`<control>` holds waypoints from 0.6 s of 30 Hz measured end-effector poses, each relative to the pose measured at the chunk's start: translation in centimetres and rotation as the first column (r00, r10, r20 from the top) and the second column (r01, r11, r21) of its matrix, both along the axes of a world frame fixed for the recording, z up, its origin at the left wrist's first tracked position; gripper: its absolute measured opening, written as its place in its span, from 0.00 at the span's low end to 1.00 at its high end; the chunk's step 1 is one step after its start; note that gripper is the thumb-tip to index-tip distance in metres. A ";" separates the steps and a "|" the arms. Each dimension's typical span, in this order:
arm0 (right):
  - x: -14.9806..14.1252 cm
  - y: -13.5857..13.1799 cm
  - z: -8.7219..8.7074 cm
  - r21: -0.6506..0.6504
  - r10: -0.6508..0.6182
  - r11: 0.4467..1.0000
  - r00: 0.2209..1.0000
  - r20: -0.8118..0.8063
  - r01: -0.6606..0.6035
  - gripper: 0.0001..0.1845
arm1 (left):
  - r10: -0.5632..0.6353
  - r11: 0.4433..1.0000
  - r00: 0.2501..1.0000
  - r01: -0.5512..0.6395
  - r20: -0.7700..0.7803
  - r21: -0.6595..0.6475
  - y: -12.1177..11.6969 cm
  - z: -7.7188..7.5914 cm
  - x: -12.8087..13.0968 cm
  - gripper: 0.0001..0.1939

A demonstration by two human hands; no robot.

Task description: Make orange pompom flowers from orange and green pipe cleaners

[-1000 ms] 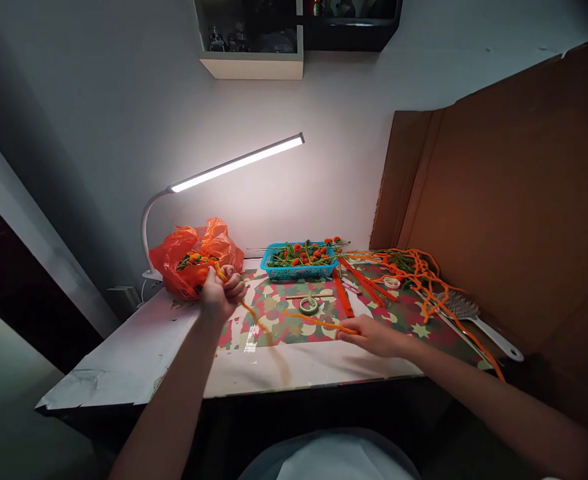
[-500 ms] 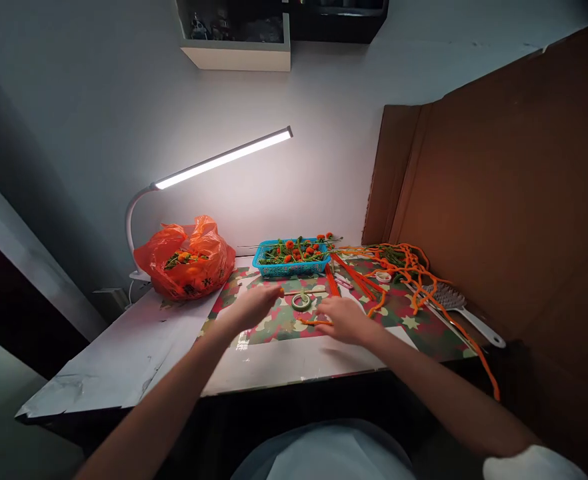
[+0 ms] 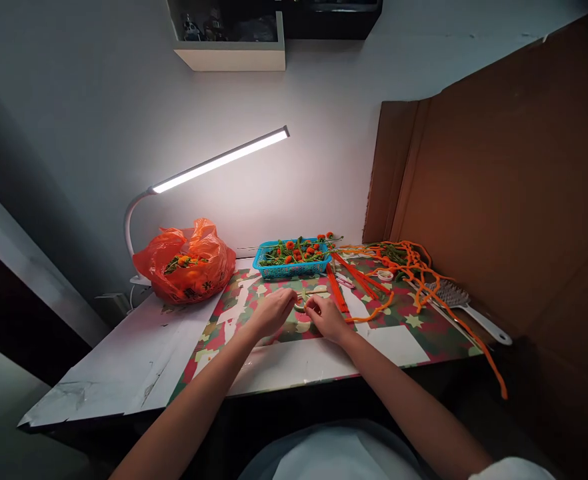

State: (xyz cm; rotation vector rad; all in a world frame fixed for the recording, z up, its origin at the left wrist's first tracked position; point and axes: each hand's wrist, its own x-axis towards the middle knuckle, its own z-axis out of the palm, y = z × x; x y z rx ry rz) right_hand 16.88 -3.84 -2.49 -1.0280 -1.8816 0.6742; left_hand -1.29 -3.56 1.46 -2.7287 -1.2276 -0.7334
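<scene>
My left hand (image 3: 275,312) is closed in a pinch over the patterned sheet, just left of a green tape roll (image 3: 299,307). What its fingertips hold, if anything, is too small to make out. From the right, my right hand (image 3: 328,318) also pinches, its fingertips close to the roll; their contents are hidden. Behind the roll lies a thin stick (image 3: 317,291). A fuzzy orange strand (image 3: 374,316) emerges from beside my right hand and curves to the right.
A blue basket (image 3: 294,269) of orange flowers stands behind my hands. Orange strips (image 3: 338,293), a tangle of orange strands (image 3: 414,267), and a hairbrush (image 3: 479,320) lie to the right. On the left are an orange plastic bag (image 3: 194,287) and a lit lamp (image 3: 219,161).
Both hands have come together around the tape roll, left hand moving right and right hand moving left. The right fingers have closed to a pinch. The view has shifted slightly.
</scene>
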 end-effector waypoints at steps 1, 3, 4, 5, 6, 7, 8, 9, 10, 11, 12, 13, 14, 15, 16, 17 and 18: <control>-0.1 0.1 0.0 -0.022 0.017 1.000 0.998 -0.066 -0.018 0.06 | -0.009 0.999 0.999 0.011 -0.040 0.045 0.2 0.8 -0.1 0.12; -0.3 0.2 0.0 -0.078 0.044 0.995 0.984 -0.170 -0.058 0.07 | -0.025 0.989 0.988 0.047 -0.152 0.138 0.5 2.4 -0.2 0.11; -0.4 0.2 -0.1 -0.109 0.056 0.991 0.975 -0.216 -0.081 0.09 | -0.027 0.983 0.979 0.063 -0.202 0.175 0.6 3.1 -0.2 0.10; -0.6 0.2 -0.1 -0.139 0.068 0.984 0.962 -0.264 -0.108 0.10 | -0.032 0.976 0.969 0.083 -0.246 0.200 0.6 3.6 -0.1 0.10; -0.7 0.3 -0.1 -0.165 0.081 0.977 0.946 -0.314 -0.139 0.12 | -0.036 0.971 0.962 0.097 -0.272 0.217 0.7 4.0 0.0 0.09; -0.8 0.3 -0.2 -0.184 0.095 0.968 0.926 -0.366 -0.172 0.13 | -0.038 0.969 0.960 0.103 -0.276 0.226 0.6 4.0 0.2 0.09; -0.9 0.4 -0.3 -0.197 0.108 0.959 0.903 -0.415 -0.206 0.15 | -0.043 0.969 0.965 0.103 -0.258 0.225 0.6 3.8 0.4 0.09; -1.0 0.6 -0.4 -0.208 0.117 0.949 0.879 -0.461 -0.236 0.16 | -0.047 0.971 0.976 0.094 -0.212 0.218 0.5 3.3 0.6 0.09; -1.0 0.7 -0.5 -0.221 0.119 0.940 0.857 -0.502 -0.260 0.17 | -0.048 0.976 0.989 0.076 -0.137 0.203 0.4 2.5 0.8 0.08; -1.1 0.9 -0.6 -0.236 0.110 0.932 0.836 -0.538 -0.274 0.18 | -0.057 0.982 0.997 0.065 -0.045 0.178 0.3 1.6 1.0 0.08; -1.1 1.1 -0.8 -0.257 0.091 0.925 0.818 -0.567 -0.281 0.19 | -0.054 0.988 0.995 0.041 0.082 0.152 0.2 0.6 1.2 0.08; -1.2 1.3 -1.0 -0.280 0.071 0.917 0.806 -0.588 -0.285 0.20 | -0.040 0.993 0.977 0.015 0.212 0.116 0.1 -0.4 1.3 0.07; -1.2 1.4 -1.2 -0.301 0.055 0.908 0.797 -0.602 -0.290 0.21 | -0.022 0.997 0.942 -0.005 0.334 0.079 0.0 -1.3 1.4 0.06; -1.2 1.5 -1.3 -0.317 0.049 0.900 0.791 -0.609 -0.300 0.22 | -0.013 0.999 0.900 -0.003 0.435 0.035 -0.1 -2.0 1.5 0.06; -1.3 1.6 -1.4 -0.328 0.055 0.890 0.789 -0.612 -0.317 0.23 | -0.004 1.000 0.856 0.016 0.518 -0.019 -0.2 -2.6 1.5 0.05; -1.3 1.7 -1.5 -0.334 0.072 0.879 0.788 -0.612 -0.340 0.24 | 0.006 0.997 0.815 0.043 0.580 -0.071 -0.3 -3.0 1.5 0.04; -1.3 1.7 -1.5 -0.334 0.091 0.871 0.785 -0.612 -0.362 0.24 | 0.015 0.990 0.780 0.075 0.626 -0.118 -0.3 -3.2 1.5 0.04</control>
